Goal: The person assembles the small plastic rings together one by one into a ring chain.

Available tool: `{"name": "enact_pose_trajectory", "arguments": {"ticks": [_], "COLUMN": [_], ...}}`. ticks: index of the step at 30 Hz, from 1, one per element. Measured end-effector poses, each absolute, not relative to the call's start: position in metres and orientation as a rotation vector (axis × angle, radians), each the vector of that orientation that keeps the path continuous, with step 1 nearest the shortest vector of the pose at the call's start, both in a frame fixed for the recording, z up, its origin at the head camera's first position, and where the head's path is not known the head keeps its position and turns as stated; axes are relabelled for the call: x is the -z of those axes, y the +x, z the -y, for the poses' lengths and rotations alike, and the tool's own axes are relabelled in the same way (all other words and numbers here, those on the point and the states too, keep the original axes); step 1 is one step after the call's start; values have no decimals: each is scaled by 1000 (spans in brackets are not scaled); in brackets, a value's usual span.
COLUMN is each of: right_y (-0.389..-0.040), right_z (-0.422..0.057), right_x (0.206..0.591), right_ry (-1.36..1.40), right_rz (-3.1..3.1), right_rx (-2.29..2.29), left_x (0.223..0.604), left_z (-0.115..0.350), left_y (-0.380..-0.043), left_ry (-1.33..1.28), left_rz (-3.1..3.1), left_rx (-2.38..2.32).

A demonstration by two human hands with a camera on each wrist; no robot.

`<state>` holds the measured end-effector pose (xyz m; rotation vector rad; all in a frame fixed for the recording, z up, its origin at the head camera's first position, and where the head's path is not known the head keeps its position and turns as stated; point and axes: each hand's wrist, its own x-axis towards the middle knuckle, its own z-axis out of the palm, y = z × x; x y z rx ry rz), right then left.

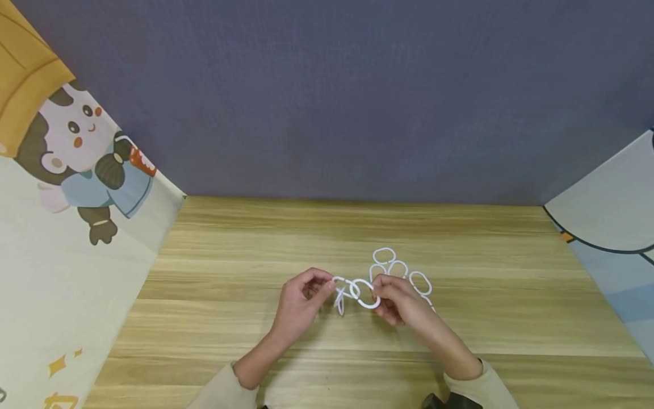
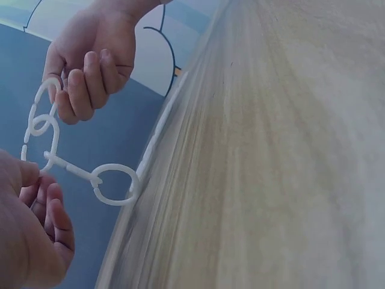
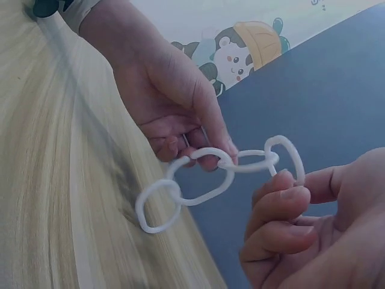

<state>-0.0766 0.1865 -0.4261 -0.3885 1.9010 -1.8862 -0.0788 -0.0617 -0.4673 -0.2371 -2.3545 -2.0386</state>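
Between the two hands runs a short chain of white oval plastic links. My left hand (image 1: 300, 301) pinches one link (image 2: 56, 139) between thumb and fingertips. At the chain's right end, my right hand (image 1: 403, 300) pinches the end link (image 1: 369, 307), which loops through the one in the left hand. From the left hand's link dangle further joined links (image 3: 202, 197); the lowest link (image 3: 139, 215) hangs close to the tabletop. Small gaps show in some of the links. The right hand's fingers partly cover its link.
Several loose white links (image 1: 384, 248) lie on the wooden tabletop (image 1: 230, 250) behind and to the right of the right hand, some partly hidden by it. A dark blue panel (image 1: 332, 113) rises behind the table. Printed cartoon panels (image 1: 30, 272) stand at both sides.
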Motion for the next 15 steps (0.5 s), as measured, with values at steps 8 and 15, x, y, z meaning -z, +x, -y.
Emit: {"name": "enact_pose_trajectory", "arguments": {"ticks": [8,15], "right_y": [-76,-75], "right_z": [-184,-183], "right_x": [430,432], "right_ry": [-390,-394], "right_rz": [-1915,-1881], "right_rx": [1832,1828], "left_x": [468,468], "left_z": [61,61], "left_y": [-79,-78], "left_ry": [-272,-296], "left_rz": [2445,2485], "left_rx": [2020,1967]}}
